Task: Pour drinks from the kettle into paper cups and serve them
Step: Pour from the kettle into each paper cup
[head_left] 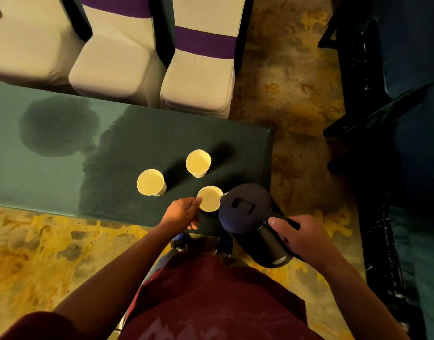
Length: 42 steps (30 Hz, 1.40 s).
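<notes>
Right hand (303, 238) grips tilted kettle (246, 208) (spout at cup (209, 198)), left hand (183, 213) steadying.

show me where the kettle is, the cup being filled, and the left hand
kettle (245, 204), head view, on its dark lid.
cup being filled (210, 198), head view, inside its open mouth.
left hand (183, 213), head view, on the back of the hand.
</notes>
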Motion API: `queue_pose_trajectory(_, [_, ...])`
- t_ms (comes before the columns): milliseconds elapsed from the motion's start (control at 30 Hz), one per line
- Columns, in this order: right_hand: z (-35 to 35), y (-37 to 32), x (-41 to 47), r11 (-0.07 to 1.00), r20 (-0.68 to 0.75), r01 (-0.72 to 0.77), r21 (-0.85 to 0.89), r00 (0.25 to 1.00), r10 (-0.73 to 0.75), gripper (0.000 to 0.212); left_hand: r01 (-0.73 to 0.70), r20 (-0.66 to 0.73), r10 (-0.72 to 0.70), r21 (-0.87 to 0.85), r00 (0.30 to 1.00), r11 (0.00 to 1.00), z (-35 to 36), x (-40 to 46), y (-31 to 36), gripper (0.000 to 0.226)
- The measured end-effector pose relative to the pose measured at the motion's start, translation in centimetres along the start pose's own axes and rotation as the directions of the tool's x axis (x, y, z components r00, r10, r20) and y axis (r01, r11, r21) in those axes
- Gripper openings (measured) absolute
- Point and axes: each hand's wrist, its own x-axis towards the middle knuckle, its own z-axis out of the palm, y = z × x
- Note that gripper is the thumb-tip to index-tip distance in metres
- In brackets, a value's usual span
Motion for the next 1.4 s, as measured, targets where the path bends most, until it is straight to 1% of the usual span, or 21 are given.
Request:
queue_pose_trajectory(133, [0.4, -0.8, 0.0, 1.000, 0.018, 0.006, -0.007, 1.000, -0.006, 0.053, 0.000, -0.001, 0.000, 0.007, 1.000, 1.000, 0.0, 0.1, 0.1, 0.050])
queue_pose_trajectory(267, [0.4, -1.0, 0.1, 0.999, 0.034, -0.003, -0.038, 0.999, 0.004, 0.068, -0.022, -0.002, 0.023, 0.008, 1.000, 1.000, -0.1, 0.1, 0.0, 0.050])
queue_pose_trajectory(300, [0.4, -1.0, 0.1, 0.999, 0.034, -0.004, -0.045, 0.999, 0.006, 0.069, -0.027, -0.002, 0.027, 0.011, 1.000, 1.000, -0.1, 0.1, 0.0, 0.049])
queue_pose_trajectory(433, [0.8, -1.0, 0.1, 0.998, 0.037, 0.003, -0.067, 0.999, -0.001, 0.056, -0.031, 0.005, 0.031, 0.017, 1.000, 0.999, -0.2, 0.2, -0.2, 0.048])
queue_pose_trajectory(667, [1.1, -1.0, 0.4, 0.996, 0.036, -0.010, -0.084, 0.999, 0.013, 0.052, -0.028, 0.003, 0.028, 0.007, 1.000, 1.000, -0.1, 0.3, -0.3, 0.051])
queue_pose_trajectory(933, [1.2, -1.3, 0.5, 0.995, 0.023, -0.024, -0.095, 0.999, 0.026, 0.052, -0.039, 0.015, 0.038, 0.040, 0.999, 0.998, -0.3, 0.5, -0.3, 0.050])
queue_pose_trajectory(1067, [1.4, -1.5, 0.5, 0.996, 0.033, -0.035, -0.082, 0.999, 0.038, 0.070, -0.049, 0.010, 0.048, 0.057, 0.999, 0.997, -0.2, 0.6, -0.4, 0.048])
queue_pose_trajectory(1100, [1.4, -1.6, 0.5, 0.996, 0.032, -0.032, -0.077, 0.999, 0.034, 0.070, -0.047, 0.011, 0.047, 0.053, 0.999, 0.997, -0.3, 0.6, -0.4, 0.048])
queue_pose_trajectory(1233, [1.5, -1.6, 0.5, 0.996, 0.025, -0.014, -0.092, 1.000, 0.016, 0.052, -0.048, 0.014, 0.047, 0.047, 0.999, 0.998, -0.3, 0.6, -0.5, 0.049])
queue_pose_trajectory(1400, [1.7, -1.7, 0.6, 0.996, 0.037, -0.025, -0.090, 0.999, 0.029, 0.057, -0.050, 0.014, 0.049, 0.047, 0.999, 0.998, -0.3, 0.6, -0.5, 0.050])
